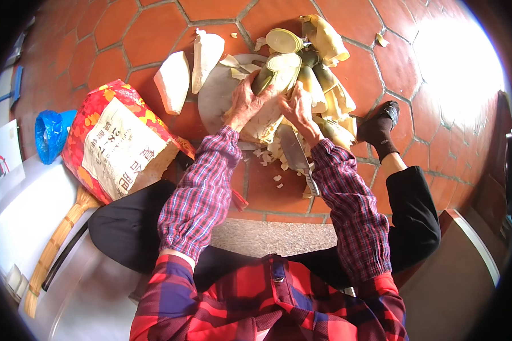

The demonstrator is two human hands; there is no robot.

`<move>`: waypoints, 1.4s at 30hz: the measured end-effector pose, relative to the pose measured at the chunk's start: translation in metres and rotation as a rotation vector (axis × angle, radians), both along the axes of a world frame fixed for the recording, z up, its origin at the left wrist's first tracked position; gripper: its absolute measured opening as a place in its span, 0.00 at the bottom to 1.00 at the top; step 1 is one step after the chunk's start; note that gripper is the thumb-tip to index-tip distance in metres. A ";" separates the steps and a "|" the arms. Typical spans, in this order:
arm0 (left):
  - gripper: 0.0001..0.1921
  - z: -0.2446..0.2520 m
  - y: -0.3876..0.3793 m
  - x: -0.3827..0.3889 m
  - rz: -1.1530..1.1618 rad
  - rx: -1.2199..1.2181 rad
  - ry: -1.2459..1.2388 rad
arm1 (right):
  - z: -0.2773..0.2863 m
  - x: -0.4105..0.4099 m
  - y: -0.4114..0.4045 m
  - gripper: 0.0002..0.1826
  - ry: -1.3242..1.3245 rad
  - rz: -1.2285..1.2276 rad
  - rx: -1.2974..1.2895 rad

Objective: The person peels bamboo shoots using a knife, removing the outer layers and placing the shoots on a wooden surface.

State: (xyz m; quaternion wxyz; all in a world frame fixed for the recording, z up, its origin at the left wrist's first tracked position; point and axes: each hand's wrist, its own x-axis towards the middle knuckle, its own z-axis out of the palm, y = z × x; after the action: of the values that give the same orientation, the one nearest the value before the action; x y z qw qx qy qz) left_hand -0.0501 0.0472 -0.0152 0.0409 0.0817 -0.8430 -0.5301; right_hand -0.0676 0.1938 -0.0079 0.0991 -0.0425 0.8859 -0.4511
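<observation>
Both hands are on a large pale bamboo shoot [262, 121] with green layered husk, above a round grey board [213, 98] on the floor. My left hand [249, 100] grips its husk from the left side. On its right edge, my right hand [298, 106] has bent fingers against the husk. A cleaver [293, 147] lies just below my right hand, its handle towards me, among pale scraps. Two peeled white pieces, one [173, 83] broad and one [207, 57] narrower, lie left of the board. Cut husks [326, 40] are heaped at the right.
A red patterned sack [106, 100] bearing writing stands at the left, beside a blue plastic bag [49, 136]. A bamboo-handled broom [55, 238] leans below it. My shod foot [386, 117] rests on the hexagonal floor tiles [153, 34], right of the husks.
</observation>
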 end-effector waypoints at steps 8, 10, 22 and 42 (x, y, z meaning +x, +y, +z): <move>0.30 0.004 -0.014 0.000 -0.156 0.186 -0.069 | 0.016 0.028 0.010 0.15 0.246 0.090 -0.020; 0.29 0.009 -0.013 0.001 -0.194 0.375 -0.099 | 0.022 0.030 0.011 0.17 0.070 0.074 -0.022; 0.28 0.011 0.008 0.005 -0.137 0.113 -0.001 | 0.037 0.043 0.019 0.36 -0.376 -0.037 -0.412; 0.36 0.019 -0.037 0.018 0.002 0.142 -0.129 | 0.043 0.038 -0.029 0.34 -0.002 0.145 -0.059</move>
State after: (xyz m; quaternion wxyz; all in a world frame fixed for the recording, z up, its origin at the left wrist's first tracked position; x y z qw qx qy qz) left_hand -0.0318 0.0098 0.0042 -0.0186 0.1193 -0.8040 -0.5822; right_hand -0.0294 0.1648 0.0355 0.1313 -0.1090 0.8668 -0.4685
